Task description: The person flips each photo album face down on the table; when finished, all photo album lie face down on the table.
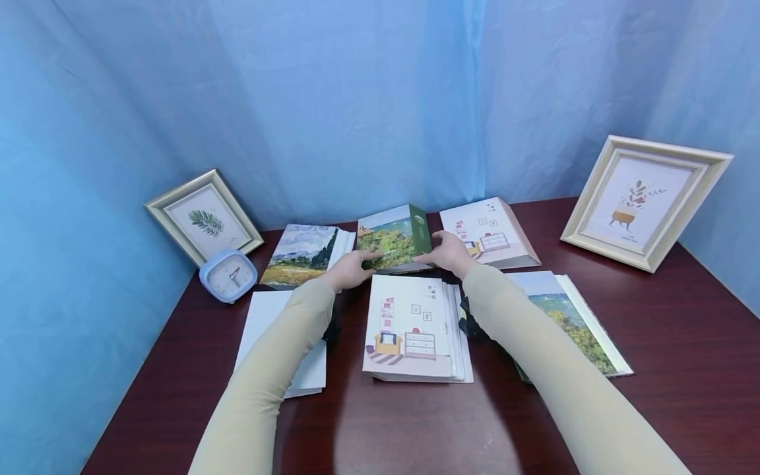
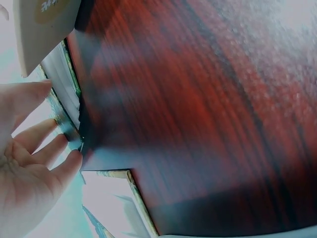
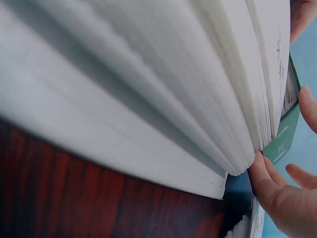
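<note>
A book with a painted garden cover and green spine (image 1: 420, 227) lies in the middle of the back row. At its left near corner, my left hand (image 1: 351, 269) holds it, fingertips overlapping the cover. My right hand (image 1: 449, 254) grips the spine side, thumb low and fingers farther up. In the left wrist view, thumb and fingers (image 2: 37, 135) are spread along the book's edge. Fanned pages of a nearer book (image 3: 163, 74) fill much of the right wrist view, partly hiding the right hand there. That furniture-cover book (image 1: 406, 323) lies between my forearms.
A landscape-cover book (image 1: 303, 254) lies left of the hands, another furniture-cover book (image 1: 489, 231) right. Under the forearms are a white book (image 1: 261, 330) and a garden-cover book (image 1: 570, 310). A blue clock (image 1: 228, 276) and two picture frames (image 1: 204, 214) (image 1: 638, 198) stand outward, before blue curtains.
</note>
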`<state>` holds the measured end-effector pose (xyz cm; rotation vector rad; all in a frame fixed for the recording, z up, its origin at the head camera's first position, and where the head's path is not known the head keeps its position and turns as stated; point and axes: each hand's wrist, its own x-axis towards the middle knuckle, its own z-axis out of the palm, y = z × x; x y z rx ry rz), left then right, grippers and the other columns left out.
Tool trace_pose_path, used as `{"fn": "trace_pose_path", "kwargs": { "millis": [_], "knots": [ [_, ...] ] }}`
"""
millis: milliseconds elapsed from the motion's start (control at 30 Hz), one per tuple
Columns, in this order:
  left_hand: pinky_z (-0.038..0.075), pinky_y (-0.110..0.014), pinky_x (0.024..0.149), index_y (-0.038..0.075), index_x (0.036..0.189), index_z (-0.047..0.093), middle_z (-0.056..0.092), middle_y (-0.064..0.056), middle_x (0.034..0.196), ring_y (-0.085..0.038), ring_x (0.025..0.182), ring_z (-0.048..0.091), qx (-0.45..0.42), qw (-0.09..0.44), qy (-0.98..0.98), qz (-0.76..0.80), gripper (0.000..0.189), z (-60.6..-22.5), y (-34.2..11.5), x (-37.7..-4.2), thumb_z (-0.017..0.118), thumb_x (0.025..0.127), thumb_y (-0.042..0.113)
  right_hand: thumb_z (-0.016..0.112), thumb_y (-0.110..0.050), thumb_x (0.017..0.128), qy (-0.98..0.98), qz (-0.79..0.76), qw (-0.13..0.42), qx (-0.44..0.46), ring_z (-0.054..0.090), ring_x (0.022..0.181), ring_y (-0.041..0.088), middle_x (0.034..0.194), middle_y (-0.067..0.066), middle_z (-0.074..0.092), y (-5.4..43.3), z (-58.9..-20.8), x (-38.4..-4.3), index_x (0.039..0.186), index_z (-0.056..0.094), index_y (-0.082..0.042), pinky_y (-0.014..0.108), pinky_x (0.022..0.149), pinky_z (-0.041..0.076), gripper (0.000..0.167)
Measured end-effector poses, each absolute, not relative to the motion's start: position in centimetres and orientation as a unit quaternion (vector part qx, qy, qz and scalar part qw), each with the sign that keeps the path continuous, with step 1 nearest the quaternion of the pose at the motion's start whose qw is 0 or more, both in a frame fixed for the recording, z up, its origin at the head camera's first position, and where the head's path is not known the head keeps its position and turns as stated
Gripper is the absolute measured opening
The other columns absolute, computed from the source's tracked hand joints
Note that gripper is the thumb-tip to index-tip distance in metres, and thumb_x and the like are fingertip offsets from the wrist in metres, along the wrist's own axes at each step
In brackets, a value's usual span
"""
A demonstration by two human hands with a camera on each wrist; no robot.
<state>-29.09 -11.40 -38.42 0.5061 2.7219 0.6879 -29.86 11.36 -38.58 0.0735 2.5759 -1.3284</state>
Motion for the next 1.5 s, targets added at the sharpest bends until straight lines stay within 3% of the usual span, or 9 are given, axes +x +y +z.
{"fn": "trace_pose_path", "kwargs": {
  "millis": [33,133,200,333,500,667,1100,1500],
  "knots": [
    [0.045,-0.037,0.093,0.015,0.144,0.043,0.032,-0.01,0.153,-0.028,0.138,0.034,0.174,0.143,0.944,0.243,0.046,-38.4,-11.4,-29.1,0.052,0.098,0.013,0.074,-0.023,0.083,0.883,-0.454,0.119,0.023,0.05,0.118,0.036,0.133,0.023,0.048,11.3,-38.6,-29.8,0.147,0.026,0.0,0.046,0.099,0.043,0.084],
    [0.043,-0.041,0.099,0.014,0.142,0.045,0.037,-0.011,0.15,-0.028,0.136,0.038,0.167,0.138,0.942,0.256,0.044,-38.4,-11.5,-28.9,0.051,0.098,0.015,0.074,-0.021,0.082,0.884,-0.453,0.116,0.018,0.052,0.115,0.036,0.128,0.024,0.051,11.3,-38.7,-29.7,0.146,0.027,0.0,0.045,0.097,0.044,0.082],
    [0.044,-0.04,0.092,0.014,0.142,0.046,0.04,-0.012,0.148,-0.031,0.124,0.05,0.161,0.137,0.94,0.267,0.043,-38.4,-11.6,-28.8,0.05,0.099,0.016,0.074,-0.02,0.082,0.885,-0.451,0.115,0.017,0.052,0.115,0.035,0.128,0.023,0.052,11.4,-38.8,-29.7,0.146,0.028,0.0,0.045,0.097,0.045,0.082],
    [0.042,-0.038,0.081,0.014,0.141,0.047,0.042,-0.012,0.147,-0.033,0.106,0.055,0.158,0.13,0.939,0.277,0.041,-38.4,-11.8,-28.9,0.048,0.1,0.017,0.075,-0.021,0.082,0.886,-0.45,0.108,0.014,0.051,0.117,0.036,0.129,0.024,0.051,11.4,-38.7,-29.8,0.145,0.031,0.0,0.046,0.098,0.044,0.08],
    [0.043,-0.04,0.094,0.011,0.141,0.046,0.043,-0.013,0.146,-0.028,0.124,0.048,0.157,0.127,0.934,0.293,0.041,-38.2,-12.1,-29.0,0.047,0.101,0.018,0.073,-0.021,0.083,0.882,-0.459,0.107,0.006,0.05,0.119,0.037,0.131,0.023,0.05,11.7,-38.1,-30.0,0.145,0.032,-0.003,0.047,0.101,0.043,0.077],
    [0.04,-0.046,0.103,0.011,0.14,0.047,0.043,-0.012,0.146,-0.03,0.131,0.043,0.144,0.128,0.929,0.316,0.04,-38.1,-12.3,-28.9,0.047,0.101,0.019,0.072,-0.02,0.084,0.88,-0.462,0.106,-0.005,0.05,0.118,0.037,0.129,0.023,0.05,11.7,-37.5,-29.8,0.144,0.033,-0.002,0.048,0.101,0.042,0.074],
    [0.045,-0.046,0.096,0.012,0.138,0.05,0.047,-0.012,0.142,-0.03,0.126,0.049,0.143,0.119,0.919,0.349,0.039,-36.8,-12.2,-28.6,0.047,0.1,0.022,0.073,-0.019,0.083,0.878,-0.47,0.095,-0.016,0.052,0.114,0.036,0.127,0.021,0.053,10.8,-36.8,-30.0,0.143,0.036,-0.004,0.046,0.096,0.045,0.072],
    [0.038,-0.049,0.106,0.01,0.14,0.046,0.038,-0.013,0.148,-0.032,0.135,0.039,0.109,0.131,0.917,0.36,0.041,-36.1,-14.6,-28.1,0.046,0.101,0.021,0.07,-0.018,0.086,0.87,-0.482,0.091,-0.047,0.053,0.114,0.035,0.126,0.02,0.054,8.6,-34.9,-29.3,0.144,0.035,-0.005,0.046,0.094,0.046,0.069]
  ]
}}
